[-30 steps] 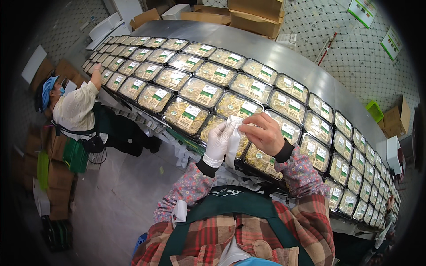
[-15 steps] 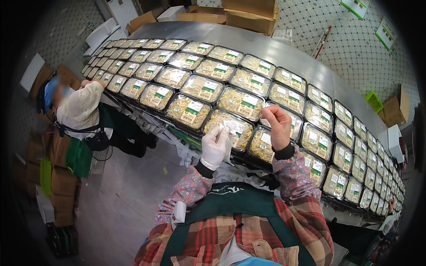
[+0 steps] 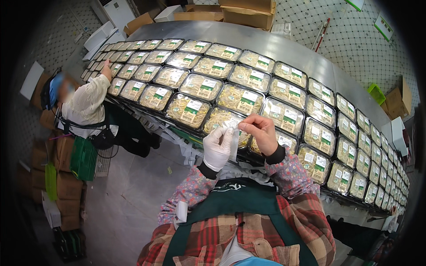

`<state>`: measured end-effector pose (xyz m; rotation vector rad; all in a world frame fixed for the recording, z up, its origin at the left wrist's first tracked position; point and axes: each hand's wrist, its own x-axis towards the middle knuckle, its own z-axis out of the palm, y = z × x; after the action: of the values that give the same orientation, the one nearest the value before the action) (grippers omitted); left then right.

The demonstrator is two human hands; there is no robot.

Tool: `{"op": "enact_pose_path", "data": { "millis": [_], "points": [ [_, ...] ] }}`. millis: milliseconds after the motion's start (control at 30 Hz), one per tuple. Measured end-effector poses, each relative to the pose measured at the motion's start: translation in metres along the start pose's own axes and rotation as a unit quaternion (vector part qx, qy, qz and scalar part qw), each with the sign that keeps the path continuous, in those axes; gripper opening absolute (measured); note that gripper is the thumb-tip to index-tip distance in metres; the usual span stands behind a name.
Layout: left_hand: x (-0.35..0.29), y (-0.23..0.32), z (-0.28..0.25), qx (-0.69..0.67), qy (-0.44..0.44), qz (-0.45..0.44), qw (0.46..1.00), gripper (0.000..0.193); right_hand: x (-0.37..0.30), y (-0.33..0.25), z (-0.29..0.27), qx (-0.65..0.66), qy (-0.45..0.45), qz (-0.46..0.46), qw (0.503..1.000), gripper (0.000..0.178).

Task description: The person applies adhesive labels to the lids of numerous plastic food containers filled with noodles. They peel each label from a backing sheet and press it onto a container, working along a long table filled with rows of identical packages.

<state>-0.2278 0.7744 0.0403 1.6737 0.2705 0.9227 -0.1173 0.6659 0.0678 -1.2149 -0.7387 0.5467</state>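
My left hand [image 3: 217, 147], in a white glove, holds a strip of white label backing [image 3: 234, 144] upright over the near row of trays. My bare right hand [image 3: 259, 132] pinches the top of that strip, where a small white label [image 3: 232, 124] sits between its fingers. Both hands hover above a clear-lidded tray of pale noodles [image 3: 224, 120] in the front row. Beside it, a labelled tray [image 3: 191, 110] lies to the left.
Several rows of lidded noodle trays cover a long steel table [image 3: 284, 48]. A co-worker [image 3: 88, 106] at the left reaches onto the trays. Cardboard boxes [image 3: 248, 11] stand behind the table, a green crate [image 3: 82, 158] and stacked boxes at the left.
My right hand has come back from a tray further right to the strip in my left hand. The co-worker's arm stretches out onto the trays.
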Motion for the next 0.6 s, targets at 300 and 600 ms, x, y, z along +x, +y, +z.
{"op": "enact_pose_path", "data": {
  "millis": [300,600],
  "points": [
    [0.011,-0.013,-0.007,-0.124,0.031,-0.114,0.985,0.021,0.023,-0.017,-0.040,-0.009,0.219,-0.121,0.968,0.007],
    [0.028,-0.027,-0.006,-0.256,0.032,-0.175,0.950,0.023,0.013,-0.005,0.011,-0.514,-0.077,-0.397,0.757,0.018]
  ]
}}
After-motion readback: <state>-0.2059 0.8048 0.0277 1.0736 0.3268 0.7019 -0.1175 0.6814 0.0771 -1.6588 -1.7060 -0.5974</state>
